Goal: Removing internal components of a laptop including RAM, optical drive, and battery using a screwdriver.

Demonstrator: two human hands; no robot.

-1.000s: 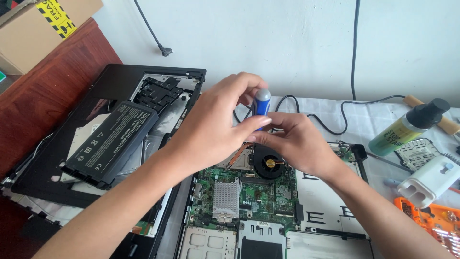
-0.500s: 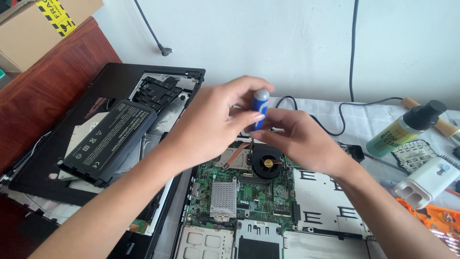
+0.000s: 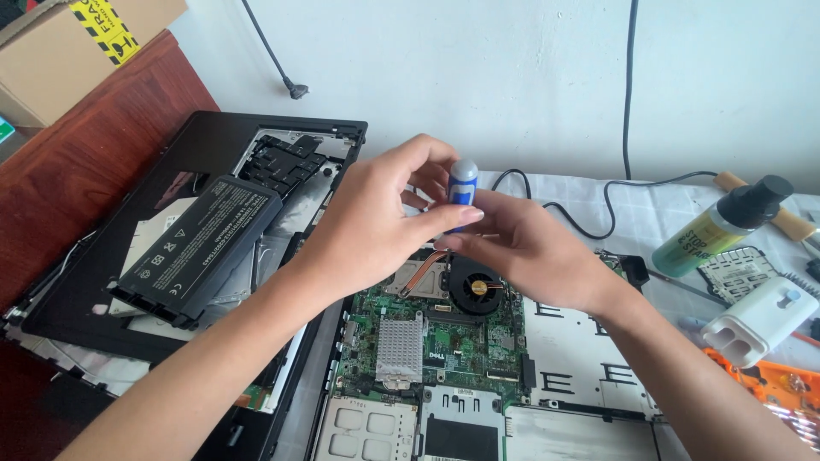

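An opened laptop base lies in front of me with its green circuit board (image 3: 444, 337) bare, a round black fan (image 3: 476, 286) and a silver heat sink (image 3: 399, 348) on it. A blue-and-white screwdriver handle (image 3: 462, 183) stands upright above the fan area. My left hand (image 3: 376, 226) pinches the handle near its top. Just right of it, my right hand (image 3: 530, 248) wraps the handle lower down. The screwdriver's tip is hidden behind my hands.
A black laptop cover (image 3: 184, 256) with a black battery pack (image 3: 201, 243) on it lies at the left. A green spray bottle (image 3: 722, 226), a white charger (image 3: 760, 320), an orange tray (image 3: 781, 384) and a black cable (image 3: 589, 218) sit at the right. A cardboard box (image 3: 68, 51) stands far left.
Both hands and the screwdriver have shifted slightly. My left fingers have moved around the handle's top, as in turning it.
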